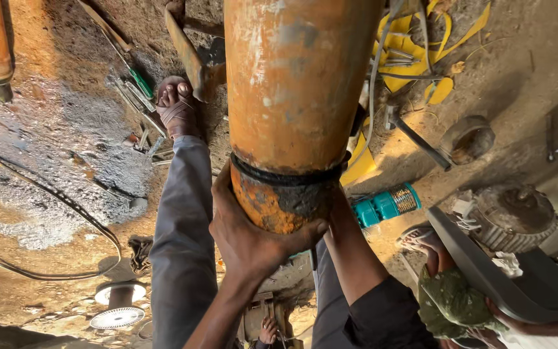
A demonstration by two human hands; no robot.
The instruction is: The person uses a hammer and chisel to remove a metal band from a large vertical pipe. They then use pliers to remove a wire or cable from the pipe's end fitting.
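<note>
1. The left hand (253, 236) is closed around the lower end of a large rusty orange cylinder (298, 84), with the palm cupped under the charred, blackened rim and the fingers wrapped up its side. That grip looks meant to take the weight from below and keep the cylinder from sliding.
2. The right hand is hidden behind the cylinder. Only the right forearm (353, 258) shows, rising from a dark sleeve to the far side of the same end, so I cannot tell whether that hand is open or gripping. Its line suggests it braces the cylinder from the opposite side.
3. The cylinder runs straight away from the hands. A black band (285, 176) circles it just above the left hand's fingers, where the cleaner orange paint gives way to burnt metal.
4. Just beside the right forearm a teal canister (387, 205) lies on the dirt.
5. Beyond the left hand, a sandalled foot (175, 106) rests on the ground at the end of a grey trouser leg, with loose metal tools (138, 90) near it.
6. Farther right of the hands lie yellow strips (414, 48), a ribbed metal housing (515, 216) and a dark plastic seat (518, 284).
</note>
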